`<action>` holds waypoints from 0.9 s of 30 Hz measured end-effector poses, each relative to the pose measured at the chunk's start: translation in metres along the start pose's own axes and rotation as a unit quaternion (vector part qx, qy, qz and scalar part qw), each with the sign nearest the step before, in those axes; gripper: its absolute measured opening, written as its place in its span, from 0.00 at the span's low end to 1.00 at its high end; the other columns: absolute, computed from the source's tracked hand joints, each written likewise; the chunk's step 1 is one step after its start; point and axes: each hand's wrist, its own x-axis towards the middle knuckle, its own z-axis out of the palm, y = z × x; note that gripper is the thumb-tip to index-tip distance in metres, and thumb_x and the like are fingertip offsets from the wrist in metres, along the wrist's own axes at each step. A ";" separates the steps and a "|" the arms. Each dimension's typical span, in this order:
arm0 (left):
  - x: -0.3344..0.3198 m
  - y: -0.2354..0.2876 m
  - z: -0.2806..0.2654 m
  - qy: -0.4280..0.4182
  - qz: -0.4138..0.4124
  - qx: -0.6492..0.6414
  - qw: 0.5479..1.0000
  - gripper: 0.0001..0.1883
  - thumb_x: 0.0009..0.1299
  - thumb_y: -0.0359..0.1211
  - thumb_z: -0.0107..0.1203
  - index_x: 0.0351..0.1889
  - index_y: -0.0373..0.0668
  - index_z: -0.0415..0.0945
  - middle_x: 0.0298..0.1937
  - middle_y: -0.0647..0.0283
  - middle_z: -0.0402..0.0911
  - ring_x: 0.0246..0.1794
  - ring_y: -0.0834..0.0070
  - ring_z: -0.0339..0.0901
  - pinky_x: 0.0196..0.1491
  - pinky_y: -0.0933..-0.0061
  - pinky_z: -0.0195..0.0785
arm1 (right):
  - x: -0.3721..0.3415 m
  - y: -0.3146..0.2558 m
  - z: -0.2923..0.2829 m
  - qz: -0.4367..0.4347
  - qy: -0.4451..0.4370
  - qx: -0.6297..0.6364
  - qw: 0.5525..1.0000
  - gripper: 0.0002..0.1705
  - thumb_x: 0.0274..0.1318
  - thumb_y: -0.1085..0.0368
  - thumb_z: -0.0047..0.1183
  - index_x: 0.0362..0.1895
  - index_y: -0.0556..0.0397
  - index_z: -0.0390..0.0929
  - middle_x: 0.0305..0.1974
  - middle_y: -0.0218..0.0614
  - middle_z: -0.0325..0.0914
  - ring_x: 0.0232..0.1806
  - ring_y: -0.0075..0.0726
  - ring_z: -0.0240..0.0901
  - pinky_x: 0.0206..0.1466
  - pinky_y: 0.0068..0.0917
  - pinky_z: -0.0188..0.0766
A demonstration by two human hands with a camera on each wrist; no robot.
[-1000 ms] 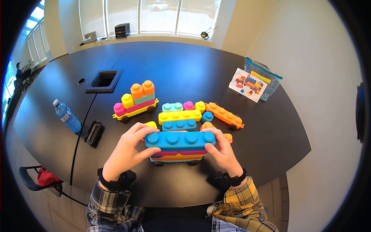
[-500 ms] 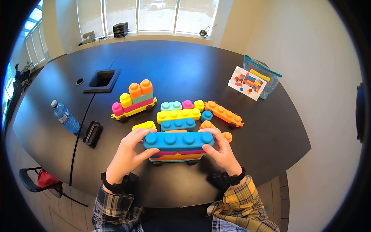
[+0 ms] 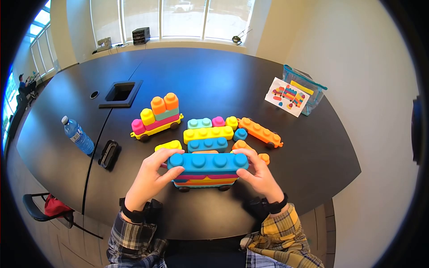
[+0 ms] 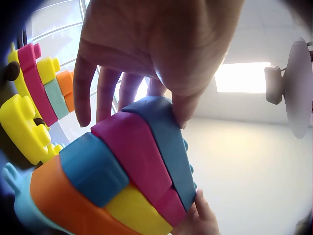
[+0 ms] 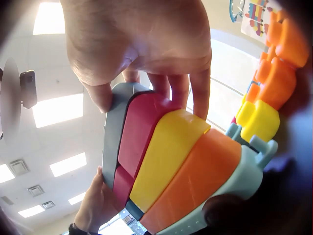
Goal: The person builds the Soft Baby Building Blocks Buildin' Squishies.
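On my feeds the left hand (image 3: 149, 175) and right hand (image 3: 263, 177) have fingers gripping the ends of the long blue block (image 3: 208, 164) atop the wagon (image 3: 206, 182) on the tabletop (image 3: 196, 219), probably light, stiff plastic best held there, though I can't tell whether it's fully seated.

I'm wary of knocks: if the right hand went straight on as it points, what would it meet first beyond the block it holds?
Past the long blue block it grips, the right hand would probably meet the partly hidden orange block ahead, though depth is unclear and it might pass above.
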 end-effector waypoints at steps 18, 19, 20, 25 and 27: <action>0.000 -0.008 0.001 0.002 -0.004 -0.016 1.000 0.27 0.63 0.35 0.76 0.60 0.41 0.80 0.51 0.62 0.86 0.50 0.71 0.84 0.53 0.70 0.76 | 0.001 0.014 -0.071 0.010 0.125 -0.376 0.918 0.28 0.53 0.69 0.71 0.59 0.55 0.79 0.53 0.44 0.81 0.57 0.52 0.81 0.61 0.39 0.77; 0.000 -0.007 0.001 -0.004 -0.015 -0.014 1.000 0.28 0.62 0.35 0.77 0.59 0.41 0.80 0.50 0.62 0.87 0.49 0.71 0.84 0.52 0.70 0.76 | 0.008 0.001 -0.062 0.010 0.124 -0.376 0.918 0.28 0.53 0.69 0.71 0.59 0.55 0.79 0.53 0.44 0.81 0.57 0.52 0.81 0.61 0.39 0.77; 0.000 -0.007 0.002 -0.003 -0.016 -0.015 1.000 0.28 0.62 0.35 0.77 0.59 0.41 0.80 0.50 0.62 0.87 0.49 0.71 0.84 0.52 0.70 0.76 | 0.017 -0.019 -0.049 -0.023 0.148 -0.314 0.938 0.29 0.53 0.68 0.72 0.60 0.55 0.79 0.53 0.44 0.81 0.57 0.49 0.81 0.62 0.39 0.77; 0.000 -0.007 0.006 0.005 -0.022 -0.013 1.000 0.27 0.63 0.40 0.78 0.57 0.40 0.81 0.50 0.61 0.88 0.49 0.69 0.85 0.51 0.67 0.79 | 0.048 -0.070 0.014 -0.188 0.051 -0.225 0.955 0.32 0.55 0.65 0.74 0.63 0.56 0.78 0.55 0.44 0.82 0.56 0.43 0.82 0.60 0.38 0.79; 0.000 -0.010 0.006 0.005 -0.020 -0.019 1.000 0.27 0.63 0.40 0.78 0.57 0.40 0.81 0.50 0.61 0.88 0.49 0.68 0.86 0.51 0.67 0.79 | 0.056 -0.080 0.044 -0.162 -0.012 -0.162 0.973 0.33 0.56 0.64 0.73 0.65 0.55 0.77 0.55 0.46 0.83 0.56 0.47 0.83 0.60 0.40 0.79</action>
